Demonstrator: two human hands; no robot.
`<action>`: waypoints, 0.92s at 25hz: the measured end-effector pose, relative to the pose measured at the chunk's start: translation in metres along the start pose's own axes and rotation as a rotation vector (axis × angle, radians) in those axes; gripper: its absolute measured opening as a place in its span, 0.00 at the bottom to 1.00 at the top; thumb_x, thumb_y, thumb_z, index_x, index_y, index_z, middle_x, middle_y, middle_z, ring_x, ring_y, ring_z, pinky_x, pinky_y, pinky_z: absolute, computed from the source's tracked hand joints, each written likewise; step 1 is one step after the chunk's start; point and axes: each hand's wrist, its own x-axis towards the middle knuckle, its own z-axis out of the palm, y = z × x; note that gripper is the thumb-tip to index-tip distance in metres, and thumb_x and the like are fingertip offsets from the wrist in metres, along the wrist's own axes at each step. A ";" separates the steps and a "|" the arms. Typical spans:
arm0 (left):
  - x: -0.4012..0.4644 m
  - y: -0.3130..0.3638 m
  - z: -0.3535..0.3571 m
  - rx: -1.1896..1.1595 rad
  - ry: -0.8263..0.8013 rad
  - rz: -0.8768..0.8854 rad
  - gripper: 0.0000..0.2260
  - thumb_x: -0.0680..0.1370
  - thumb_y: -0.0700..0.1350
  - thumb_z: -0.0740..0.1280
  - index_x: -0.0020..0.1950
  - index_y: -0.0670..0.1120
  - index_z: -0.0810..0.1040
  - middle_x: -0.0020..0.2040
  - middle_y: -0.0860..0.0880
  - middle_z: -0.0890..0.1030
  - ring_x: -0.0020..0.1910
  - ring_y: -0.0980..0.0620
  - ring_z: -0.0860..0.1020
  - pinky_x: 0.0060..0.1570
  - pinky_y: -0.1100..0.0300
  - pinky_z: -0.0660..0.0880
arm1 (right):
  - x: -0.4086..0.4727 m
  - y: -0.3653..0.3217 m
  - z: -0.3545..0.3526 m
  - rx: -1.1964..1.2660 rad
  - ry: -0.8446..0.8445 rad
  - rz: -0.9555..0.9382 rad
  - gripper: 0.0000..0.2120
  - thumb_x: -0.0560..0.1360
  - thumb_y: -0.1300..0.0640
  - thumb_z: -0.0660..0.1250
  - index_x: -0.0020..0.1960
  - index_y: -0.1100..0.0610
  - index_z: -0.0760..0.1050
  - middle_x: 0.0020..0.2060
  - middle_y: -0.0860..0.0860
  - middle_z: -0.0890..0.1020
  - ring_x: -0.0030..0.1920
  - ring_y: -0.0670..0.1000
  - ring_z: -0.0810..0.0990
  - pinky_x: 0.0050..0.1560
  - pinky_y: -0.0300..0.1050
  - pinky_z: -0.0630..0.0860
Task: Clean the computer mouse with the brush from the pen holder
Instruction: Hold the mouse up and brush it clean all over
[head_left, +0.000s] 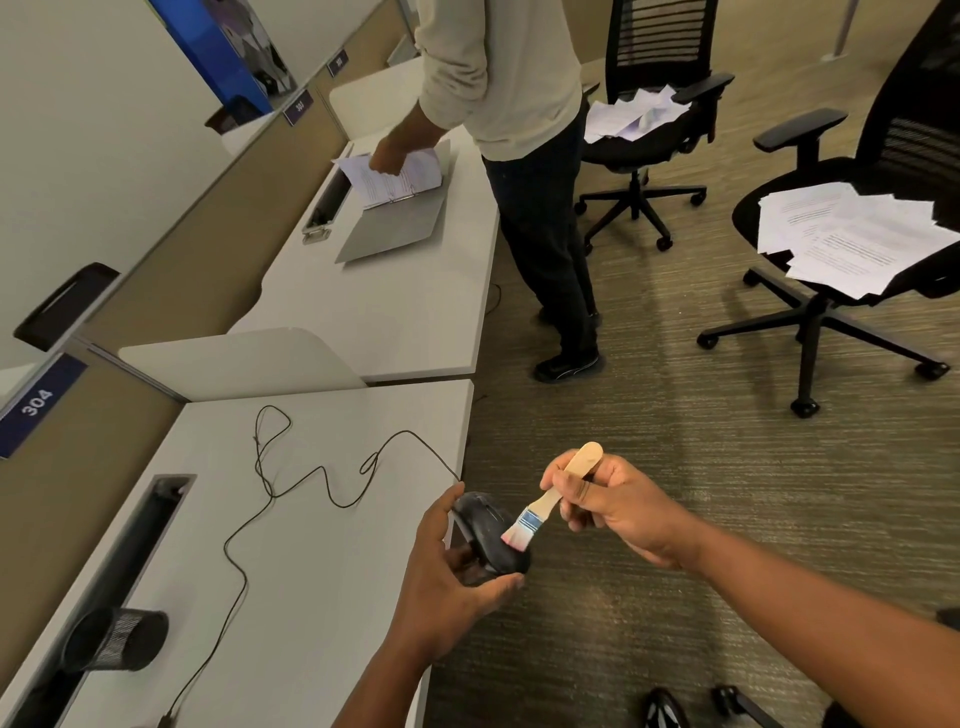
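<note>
Holding the black wired mouse (488, 535) in the left hand (447, 577), fingers curled round it, just off the desk's (322, 571) right edge. Right hand (608, 499) pinches the wooden-handled brush (550, 499), bristles touching the mouse top. Mesh pen holder (122, 639) at desk's left edge.

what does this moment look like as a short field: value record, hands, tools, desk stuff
left hand: left hand grips the black computer mouse, lifted past the desk edge
right hand: right hand pinches the wooden handle of the brush
brush contact: bristles touch the mouse's top
cable: mouse cable trails in loops across the desk
pen holder: black mesh pen holder stands near the desk's cable slot; contents cannot be seen
background: another person handles papers in an open binder on the next desk
</note>
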 end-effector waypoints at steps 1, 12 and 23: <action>0.000 0.000 0.000 -0.005 -0.002 -0.006 0.51 0.63 0.51 0.88 0.76 0.70 0.61 0.78 0.56 0.70 0.63 0.45 0.84 0.56 0.60 0.84 | 0.000 -0.001 0.001 -0.001 -0.018 0.002 0.09 0.77 0.45 0.69 0.49 0.49 0.84 0.36 0.50 0.81 0.38 0.48 0.77 0.41 0.40 0.75; 0.004 -0.001 0.002 -0.029 -0.007 0.001 0.50 0.64 0.43 0.88 0.79 0.59 0.66 0.79 0.55 0.67 0.64 0.41 0.82 0.52 0.60 0.85 | -0.005 -0.002 0.005 -0.060 -0.100 -0.001 0.06 0.79 0.48 0.70 0.49 0.48 0.84 0.37 0.49 0.81 0.39 0.45 0.78 0.42 0.39 0.76; 0.006 0.005 0.005 -0.080 0.005 0.023 0.47 0.63 0.44 0.88 0.76 0.59 0.69 0.73 0.59 0.70 0.57 0.54 0.83 0.46 0.67 0.81 | 0.000 0.003 0.004 -0.195 -0.057 -0.058 0.07 0.81 0.49 0.68 0.47 0.47 0.84 0.37 0.46 0.80 0.39 0.45 0.76 0.42 0.41 0.73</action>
